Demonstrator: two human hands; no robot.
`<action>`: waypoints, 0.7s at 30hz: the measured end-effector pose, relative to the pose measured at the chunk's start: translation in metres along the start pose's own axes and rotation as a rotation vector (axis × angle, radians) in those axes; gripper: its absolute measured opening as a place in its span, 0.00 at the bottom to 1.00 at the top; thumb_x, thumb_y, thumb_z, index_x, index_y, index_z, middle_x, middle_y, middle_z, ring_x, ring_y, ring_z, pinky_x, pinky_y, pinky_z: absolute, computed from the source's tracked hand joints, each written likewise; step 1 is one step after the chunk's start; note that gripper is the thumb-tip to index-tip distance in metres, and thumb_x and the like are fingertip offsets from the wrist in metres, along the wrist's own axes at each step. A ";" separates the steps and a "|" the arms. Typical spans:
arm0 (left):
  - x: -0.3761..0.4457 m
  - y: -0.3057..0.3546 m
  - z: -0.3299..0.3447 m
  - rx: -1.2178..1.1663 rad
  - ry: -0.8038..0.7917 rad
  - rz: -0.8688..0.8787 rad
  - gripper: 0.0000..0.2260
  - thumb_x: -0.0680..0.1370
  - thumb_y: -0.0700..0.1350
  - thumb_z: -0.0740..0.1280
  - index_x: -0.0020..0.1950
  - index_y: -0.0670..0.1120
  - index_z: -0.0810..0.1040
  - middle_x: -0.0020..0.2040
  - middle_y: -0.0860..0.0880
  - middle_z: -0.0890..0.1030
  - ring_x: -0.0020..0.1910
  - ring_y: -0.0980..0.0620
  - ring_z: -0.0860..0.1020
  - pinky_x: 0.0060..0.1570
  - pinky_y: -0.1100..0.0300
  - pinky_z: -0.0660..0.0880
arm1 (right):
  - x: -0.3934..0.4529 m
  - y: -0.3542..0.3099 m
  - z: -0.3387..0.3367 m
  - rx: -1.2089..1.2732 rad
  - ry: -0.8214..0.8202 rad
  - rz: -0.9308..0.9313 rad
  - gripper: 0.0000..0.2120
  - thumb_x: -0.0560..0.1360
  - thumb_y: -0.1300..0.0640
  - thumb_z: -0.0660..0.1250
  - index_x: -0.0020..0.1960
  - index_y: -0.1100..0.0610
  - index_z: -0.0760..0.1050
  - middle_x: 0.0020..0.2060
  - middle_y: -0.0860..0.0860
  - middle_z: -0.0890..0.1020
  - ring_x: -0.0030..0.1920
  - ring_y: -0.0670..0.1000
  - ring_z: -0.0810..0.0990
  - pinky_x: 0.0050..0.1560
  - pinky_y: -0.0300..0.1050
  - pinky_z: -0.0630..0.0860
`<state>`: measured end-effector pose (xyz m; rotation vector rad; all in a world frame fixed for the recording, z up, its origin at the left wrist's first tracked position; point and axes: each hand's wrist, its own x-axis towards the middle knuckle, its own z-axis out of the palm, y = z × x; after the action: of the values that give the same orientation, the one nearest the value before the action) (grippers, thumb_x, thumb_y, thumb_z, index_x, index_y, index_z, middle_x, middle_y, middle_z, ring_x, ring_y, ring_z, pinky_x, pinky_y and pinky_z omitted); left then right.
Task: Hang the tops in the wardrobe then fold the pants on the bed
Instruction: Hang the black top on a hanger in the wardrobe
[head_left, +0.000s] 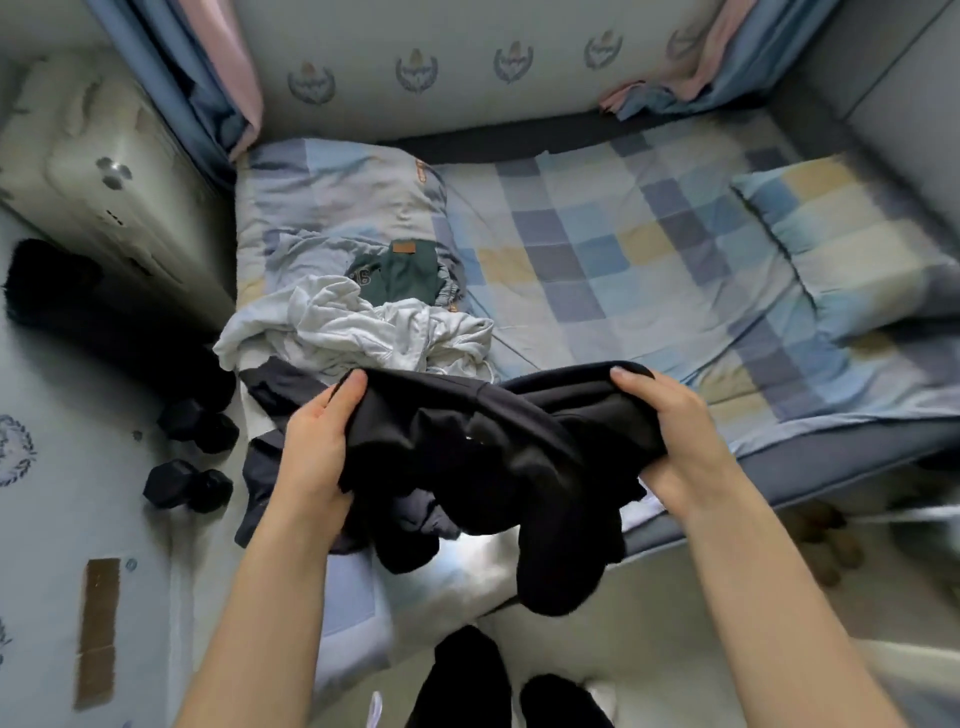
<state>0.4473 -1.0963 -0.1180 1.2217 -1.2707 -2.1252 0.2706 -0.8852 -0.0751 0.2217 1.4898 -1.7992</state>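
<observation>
A bed (597, 244) with a checked blue, yellow and grey sheet fills the room's middle, a matching pillow (841, 244) at its right. Over the near edge, the left hand (317, 441) and right hand (670, 431) each grip one end of a bunched black garment (493, 457), held up between them. Behind it a white garment (358, 327) and a green garment (405, 275) lie heaped on the bed.

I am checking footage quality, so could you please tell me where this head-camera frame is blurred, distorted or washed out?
Head view: wide-angle bending curves the bed edge and walls; motion blur smears the pillow and right margin; glare whitens the sheet below the black garment, whose folds are lost in shadow.
</observation>
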 end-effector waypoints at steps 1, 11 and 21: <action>-0.007 0.008 0.018 -0.017 -0.012 -0.002 0.10 0.78 0.51 0.68 0.49 0.47 0.86 0.49 0.43 0.86 0.47 0.45 0.84 0.43 0.55 0.81 | -0.010 -0.009 -0.009 0.045 0.035 -0.015 0.07 0.75 0.62 0.65 0.51 0.61 0.78 0.40 0.57 0.83 0.39 0.53 0.82 0.36 0.41 0.79; -0.080 0.021 0.150 0.094 -0.129 0.178 0.15 0.80 0.50 0.66 0.35 0.55 0.85 0.35 0.54 0.85 0.32 0.56 0.83 0.27 0.65 0.76 | -0.132 -0.049 -0.162 0.419 0.228 -0.172 0.11 0.78 0.64 0.59 0.44 0.54 0.78 0.37 0.55 0.83 0.36 0.52 0.83 0.38 0.42 0.81; -0.184 -0.020 0.314 0.267 -0.406 0.298 0.15 0.80 0.49 0.66 0.34 0.52 0.84 0.29 0.55 0.80 0.28 0.59 0.79 0.27 0.68 0.73 | -0.242 -0.074 -0.317 0.673 0.329 -0.400 0.10 0.76 0.64 0.64 0.41 0.56 0.83 0.41 0.58 0.83 0.43 0.55 0.84 0.52 0.48 0.80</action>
<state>0.2912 -0.7980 0.0215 0.6463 -1.8299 -2.0888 0.2832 -0.4930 0.0259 0.6080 1.1305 -2.6602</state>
